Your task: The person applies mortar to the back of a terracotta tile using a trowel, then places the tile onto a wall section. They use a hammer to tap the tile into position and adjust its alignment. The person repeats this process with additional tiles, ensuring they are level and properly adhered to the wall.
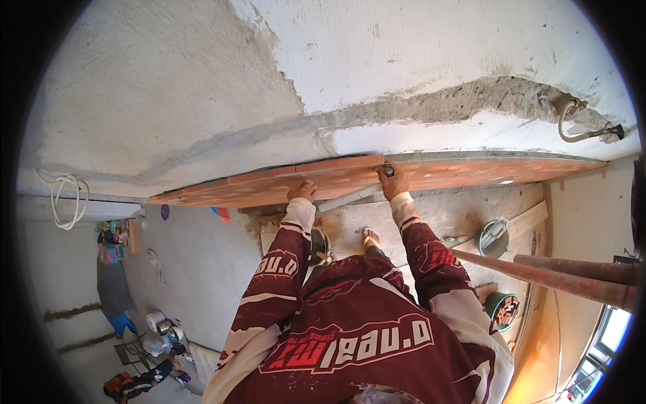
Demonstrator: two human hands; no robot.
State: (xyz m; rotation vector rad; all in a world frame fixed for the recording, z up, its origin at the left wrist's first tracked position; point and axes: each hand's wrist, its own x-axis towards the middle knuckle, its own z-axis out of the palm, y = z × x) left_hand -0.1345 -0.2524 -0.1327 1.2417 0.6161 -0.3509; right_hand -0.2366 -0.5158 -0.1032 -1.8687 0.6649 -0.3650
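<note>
A long, low wall of orange bricks (259, 180) runs across in front of me, along the foot of the plastered wall. My left hand (303, 190) lies against its face, fingers partly bent, with nothing visible in them. Further right, my right hand (394, 183) is closed at the brickwork's upper edge. A small dark rounded end (388, 171) shows at its thumb; the rest is hidden in the fist. A pale straight bar (350, 198) slants down and left from beside this hand; whether the hand grips it is unclear. A thin string (471, 160) follows the top to the right.
Rusty poles (545, 273) jut in from the right. A bucket (493, 237) with pale pieces and a green bucket (503, 310) of broken bricks stand on the floor. Cables hang from the wall (575, 124) and at left (69, 200). Another person (138, 382) is at lower left.
</note>
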